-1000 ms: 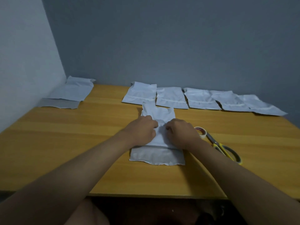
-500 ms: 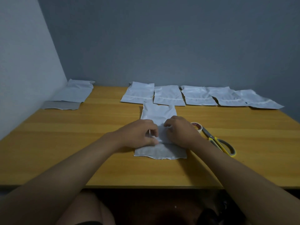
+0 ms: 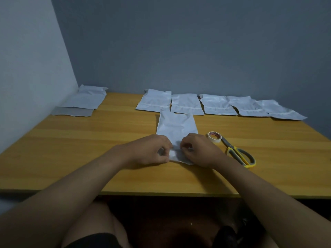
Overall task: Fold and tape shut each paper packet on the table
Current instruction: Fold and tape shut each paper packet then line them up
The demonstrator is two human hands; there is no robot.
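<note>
A: What does each grip have?
B: The left hand [image 3: 152,151] and the right hand [image 3: 198,150] each have curled fingers pinching the near end of the white rectangular paper packet [image 3: 176,128], knuckles almost meeting over it.

A: And where is that packet?
B: Flat on the yellow wooden surface [image 3: 89,149], lengthwise away from the person, its far end touching a row of five white paper packets [image 3: 217,104] along the wall edge.

A: Anything beside the packet?
B: Just right of it, a small roll of white tape [image 3: 215,136], and touching the roll, yellow-and-grey-handled scissors [image 3: 239,153]. Far to the packet's left, in the corner, a white packet lying on a grey one [image 3: 83,102].
</note>
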